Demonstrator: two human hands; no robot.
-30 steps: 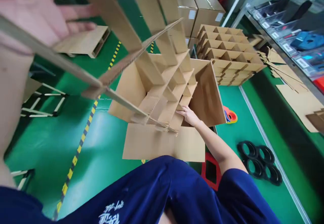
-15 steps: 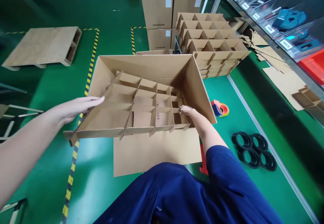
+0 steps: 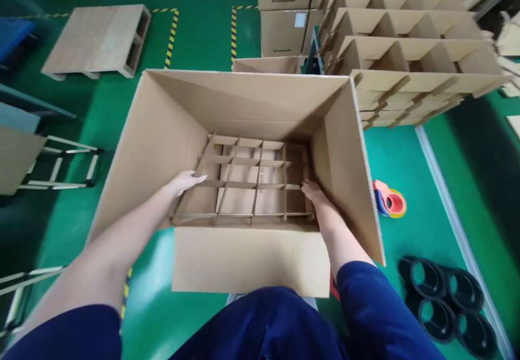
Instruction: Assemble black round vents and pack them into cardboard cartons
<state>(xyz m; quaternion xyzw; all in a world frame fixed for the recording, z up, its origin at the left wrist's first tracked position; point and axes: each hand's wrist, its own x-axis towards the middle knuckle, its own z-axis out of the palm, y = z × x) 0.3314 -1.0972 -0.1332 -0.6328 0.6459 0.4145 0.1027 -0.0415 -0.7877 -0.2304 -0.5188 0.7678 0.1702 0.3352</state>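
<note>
A large open cardboard box (image 3: 252, 97) stands in front of me, its near flap folded down towards my body. Inside it, low down, lies a cardboard divider grid (image 3: 239, 185) with rows of square cells. My left hand (image 3: 184, 181) grips the grid's left edge, thumb over the cardboard and the other fingers largely hidden. At the right edge of the grid, my right hand (image 3: 312, 189) has its fingers closed on the cardboard. Printed marks show on the box bottom through the cells.
Stacked divider grids (image 3: 422, 56) stand at the back right, beside closed cartons (image 3: 284, 32). A tape dispenser (image 3: 392, 201) and several black rings (image 3: 428, 278) lie on the right floor. A wooden pallet (image 3: 97, 40) is at the back left.
The divider grid's left side has gone down into the box, and the grid now lies nearly level. My left hand has moved right and inward with it. The view has shifted closer.
</note>
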